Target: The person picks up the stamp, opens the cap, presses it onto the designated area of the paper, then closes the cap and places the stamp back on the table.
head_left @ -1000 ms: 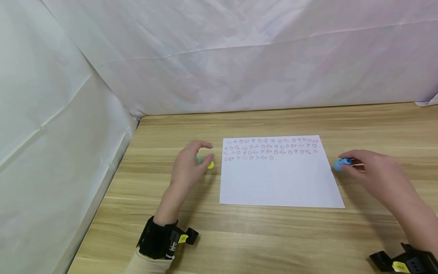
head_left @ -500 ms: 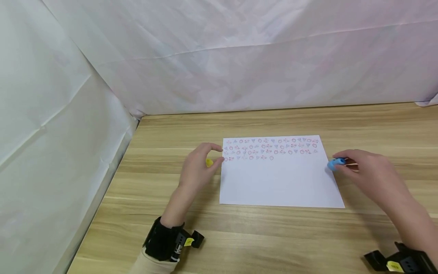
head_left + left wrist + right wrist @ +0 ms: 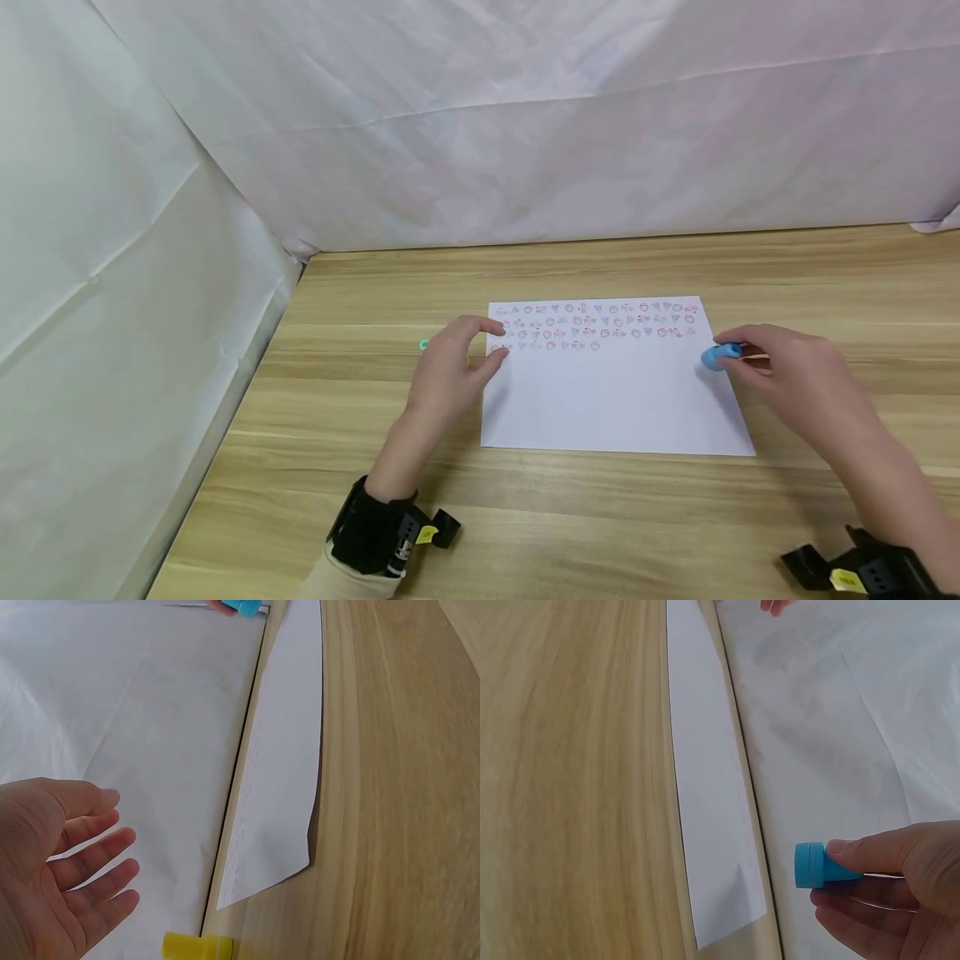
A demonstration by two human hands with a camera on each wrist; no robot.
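Note:
A white paper sheet [image 3: 615, 400] lies on the wooden table [image 3: 600, 517], with rows of small red and blue stamped marks [image 3: 592, 321] along its far edge. My left hand [image 3: 486, 342] reaches over the sheet's left edge with fingers spread and holds nothing; in the left wrist view its fingers [image 3: 112, 855] are straight. A yellow stamp [image 3: 196, 947] lies just left of the paper, hidden by the hand in the head view. A green stamp [image 3: 423, 344] peeks out beside it. My right hand [image 3: 738, 352] pinches a blue stamp [image 3: 716, 357] [image 3: 810, 865] above the paper's right edge.
White cloth [image 3: 480, 125] hangs along the back and left sides of the table. Bare wood shows in front of the paper and to its right. Black wrist-mounted cameras [image 3: 397, 529] sit on both forearms.
My left hand has moved right, away from the yellow and green stamps, to the paper's left edge. My right hand has carried the blue stamp left, over the paper's right edge.

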